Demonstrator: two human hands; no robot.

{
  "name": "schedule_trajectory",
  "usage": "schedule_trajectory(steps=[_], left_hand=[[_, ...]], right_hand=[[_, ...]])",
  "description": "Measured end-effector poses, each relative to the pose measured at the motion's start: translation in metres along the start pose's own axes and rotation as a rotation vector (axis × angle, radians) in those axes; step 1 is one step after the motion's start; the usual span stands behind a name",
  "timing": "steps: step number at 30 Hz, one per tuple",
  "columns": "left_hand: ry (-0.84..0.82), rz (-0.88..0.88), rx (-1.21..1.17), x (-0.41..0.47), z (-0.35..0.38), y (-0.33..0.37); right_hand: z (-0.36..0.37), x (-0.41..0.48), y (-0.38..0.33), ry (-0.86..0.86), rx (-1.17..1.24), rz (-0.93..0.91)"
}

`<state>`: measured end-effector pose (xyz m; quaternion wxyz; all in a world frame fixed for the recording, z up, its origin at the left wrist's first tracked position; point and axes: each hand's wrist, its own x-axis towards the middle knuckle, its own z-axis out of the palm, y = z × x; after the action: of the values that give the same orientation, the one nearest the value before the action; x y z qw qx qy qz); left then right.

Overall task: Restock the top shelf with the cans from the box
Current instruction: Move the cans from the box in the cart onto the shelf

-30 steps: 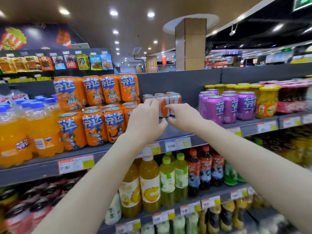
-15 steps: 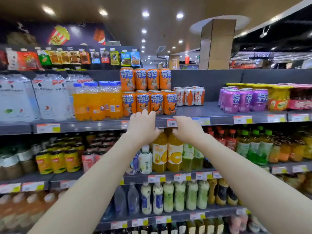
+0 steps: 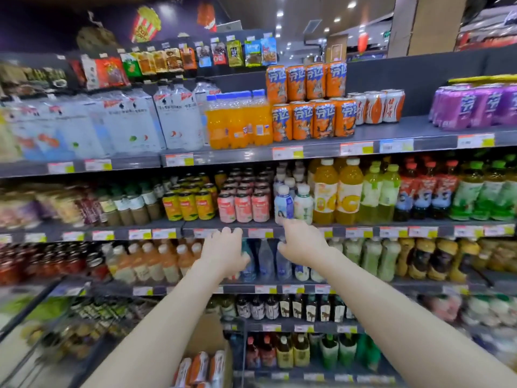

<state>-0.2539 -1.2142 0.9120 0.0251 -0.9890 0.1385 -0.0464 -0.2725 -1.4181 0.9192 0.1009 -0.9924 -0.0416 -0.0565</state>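
Cans (image 3: 200,369) weren't gripped by either hand tbh: left hand (image 3: 223,254) and right hand (image 3: 303,243) were both empty, fingers loose. Several were seen in the box (image 3: 207,336) below them; a few shelved cans (image 3: 375,106) sat above-right on the top shelf (image 3: 414,128), so plenty was probably left.

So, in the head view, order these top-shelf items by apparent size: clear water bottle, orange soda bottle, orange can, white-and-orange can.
1. clear water bottle
2. orange soda bottle
3. orange can and white-and-orange can: look alike; the second stands farther back, so unranked.
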Motion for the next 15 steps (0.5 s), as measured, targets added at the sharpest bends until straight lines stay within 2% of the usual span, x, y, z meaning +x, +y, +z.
schedule_trajectory(steps=[7,15], left_hand=[[-0.115,-0.131,-0.007,-0.043,0.048,-0.112],[-0.205,-0.191,-0.08,-0.066,0.121,-0.259]], right_hand=[[0.069,0.011,-0.092,-0.129,0.001,-0.067],[0.178,0.051,-0.227,-0.244,0.065,-0.084]])
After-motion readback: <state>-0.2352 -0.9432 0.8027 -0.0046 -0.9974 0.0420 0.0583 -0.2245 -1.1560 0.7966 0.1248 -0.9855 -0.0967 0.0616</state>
